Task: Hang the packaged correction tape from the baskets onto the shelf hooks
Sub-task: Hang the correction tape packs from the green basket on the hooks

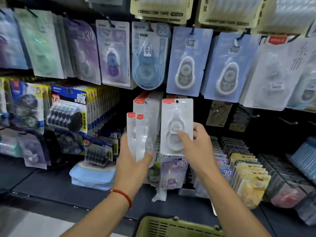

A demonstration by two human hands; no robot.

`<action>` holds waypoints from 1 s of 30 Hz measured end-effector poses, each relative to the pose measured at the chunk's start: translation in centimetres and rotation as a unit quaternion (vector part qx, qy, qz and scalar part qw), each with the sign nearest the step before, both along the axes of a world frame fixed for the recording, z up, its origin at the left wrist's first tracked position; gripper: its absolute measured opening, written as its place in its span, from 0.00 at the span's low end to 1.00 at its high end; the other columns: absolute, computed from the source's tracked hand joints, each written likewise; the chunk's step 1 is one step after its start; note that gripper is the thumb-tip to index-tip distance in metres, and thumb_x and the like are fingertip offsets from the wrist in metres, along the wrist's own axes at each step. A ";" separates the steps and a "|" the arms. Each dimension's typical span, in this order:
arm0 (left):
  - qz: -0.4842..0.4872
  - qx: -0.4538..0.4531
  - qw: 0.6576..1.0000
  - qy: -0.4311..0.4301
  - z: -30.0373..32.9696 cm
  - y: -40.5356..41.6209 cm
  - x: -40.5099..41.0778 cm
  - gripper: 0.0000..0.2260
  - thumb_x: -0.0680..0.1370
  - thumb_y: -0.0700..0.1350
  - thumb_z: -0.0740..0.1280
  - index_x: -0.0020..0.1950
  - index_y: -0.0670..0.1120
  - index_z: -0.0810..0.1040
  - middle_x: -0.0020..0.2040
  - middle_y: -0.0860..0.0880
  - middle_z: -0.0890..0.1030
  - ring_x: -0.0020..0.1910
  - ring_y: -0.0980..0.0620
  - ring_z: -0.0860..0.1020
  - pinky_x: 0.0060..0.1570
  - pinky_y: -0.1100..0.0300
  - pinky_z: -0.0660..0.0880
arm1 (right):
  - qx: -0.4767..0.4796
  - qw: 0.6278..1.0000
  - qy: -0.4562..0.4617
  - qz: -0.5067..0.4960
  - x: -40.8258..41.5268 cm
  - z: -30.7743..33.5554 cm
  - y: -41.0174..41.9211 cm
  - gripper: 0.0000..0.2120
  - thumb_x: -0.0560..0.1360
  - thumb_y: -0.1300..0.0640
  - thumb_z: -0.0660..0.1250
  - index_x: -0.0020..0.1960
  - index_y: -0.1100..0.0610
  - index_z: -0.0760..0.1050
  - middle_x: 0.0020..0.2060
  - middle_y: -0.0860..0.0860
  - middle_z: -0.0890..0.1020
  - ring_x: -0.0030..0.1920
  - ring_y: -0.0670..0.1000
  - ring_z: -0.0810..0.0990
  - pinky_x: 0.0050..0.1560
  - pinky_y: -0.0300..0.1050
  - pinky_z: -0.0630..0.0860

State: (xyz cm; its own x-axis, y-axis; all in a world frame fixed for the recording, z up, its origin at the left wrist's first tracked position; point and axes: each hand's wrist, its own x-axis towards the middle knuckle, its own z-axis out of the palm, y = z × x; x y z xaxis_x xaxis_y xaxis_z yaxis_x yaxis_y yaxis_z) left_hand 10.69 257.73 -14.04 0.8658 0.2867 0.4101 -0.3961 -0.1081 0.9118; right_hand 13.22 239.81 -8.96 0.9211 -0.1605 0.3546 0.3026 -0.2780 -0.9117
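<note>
1. "CORRECTION TAPE" stands on the cream pack (161,10) at top centre.
2. "30" on the purple hanging pack (83,50), upper left.
3. "30" on the purple pack (174,173) lower centre.
4. "30" on the blue pack (227,173) beside it.

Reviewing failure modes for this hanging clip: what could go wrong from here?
1. The left hand grips several packs fanned loosely; one could slip out.
2. The right hand holds the single pack by its lower edge, so its hang hole could miss a hook.
</note>
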 end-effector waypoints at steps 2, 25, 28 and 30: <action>0.024 0.016 0.999 -0.015 0.0 0.0 -0.2 0.28 0.77 0.39 0.76 0.67 0.64 0.69 0.54 0.72 0.80 0.52 0.71 0.79 0.45 0.74 0.76 | 0.024 1.000 -0.001 -0.010 0.5 0.3 0.0 0.07 0.80 0.50 0.68 0.57 0.42 0.74 0.52 0.42 0.84 0.53 0.46 0.84 0.46 0.46 0.79; -0.087 -0.067 0.994 -0.009 0.5 -0.4 -0.5 0.31 0.71 0.38 0.82 0.69 0.55 0.73 0.59 0.57 0.84 0.58 0.58 0.84 0.51 0.65 0.81 | -0.087 0.976 0.135 0.148 -0.2 -1.7 -0.8 0.10 0.81 0.41 0.67 0.55 0.43 0.85 0.53 0.46 0.88 0.59 0.51 0.85 0.62 0.53 0.81; -0.143 -0.118 0.982 0.020 0.8 -0.8 -0.8 0.31 0.71 0.43 0.82 0.71 0.53 0.73 0.62 0.51 0.85 0.61 0.49 0.85 0.55 0.51 0.84 | -0.042 0.976 0.095 0.191 -0.6 -2.2 -0.4 0.05 0.78 0.45 0.73 0.49 0.45 0.85 0.48 0.47 0.89 0.51 0.46 0.87 0.52 0.43 0.81; -0.156 -0.136 0.978 0.031 1.1 -0.9 -1.1 0.28 0.73 0.47 0.81 0.70 0.54 0.73 0.62 0.50 0.85 0.60 0.46 0.85 0.52 0.45 0.85 | -0.006 0.985 0.057 0.161 -0.7 -2.3 -0.3 0.02 0.79 0.50 0.75 0.50 0.48 0.84 0.46 0.47 0.89 0.49 0.46 0.88 0.49 0.39 0.80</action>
